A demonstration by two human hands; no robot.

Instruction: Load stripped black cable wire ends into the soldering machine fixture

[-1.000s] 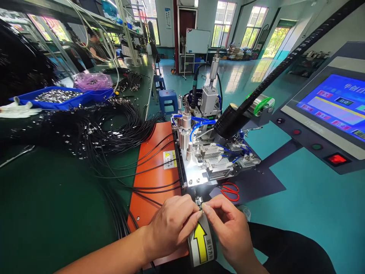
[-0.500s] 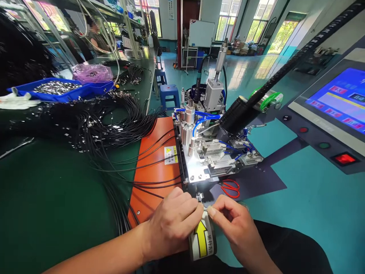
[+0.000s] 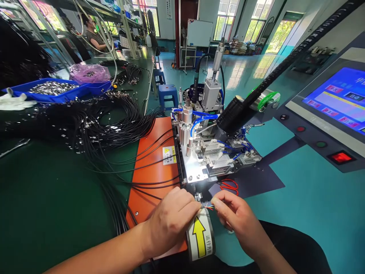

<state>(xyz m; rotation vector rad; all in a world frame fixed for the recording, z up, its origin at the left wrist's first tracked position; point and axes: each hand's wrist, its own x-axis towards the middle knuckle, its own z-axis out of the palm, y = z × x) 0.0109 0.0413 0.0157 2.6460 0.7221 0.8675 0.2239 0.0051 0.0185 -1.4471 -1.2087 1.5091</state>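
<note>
Thin coloured wires (image 3: 207, 207) fan out from the end of a black cable, bridging the gap between my two hands. My left hand (image 3: 173, 217) is closed around the cable, just left of those wires. On the other side, my right hand (image 3: 235, 215) pinches the wire tips between thumb and forefinger. Directly below lies a round housing (image 3: 199, 236) with a white label and a yellow arrow. Just beyond my fingers stands a metal machine (image 3: 196, 161) with blue air tubes and lit plates.
Black cables (image 3: 122, 133) with metal ends lie heaped on the green table (image 3: 57, 198), some crossing the orange cover (image 3: 151, 152). Red-handled scissors (image 3: 229, 186) lie beside the machine. A control screen (image 3: 339, 99) stands right. A blue tray (image 3: 57, 99) holds small metal parts. A person (image 3: 95, 38) sits far left.
My right hand has drawn slightly away from my left hand, and coloured wires now show between them. My left hand keeps nearly the same place. The whole view has shifted a little.
</note>
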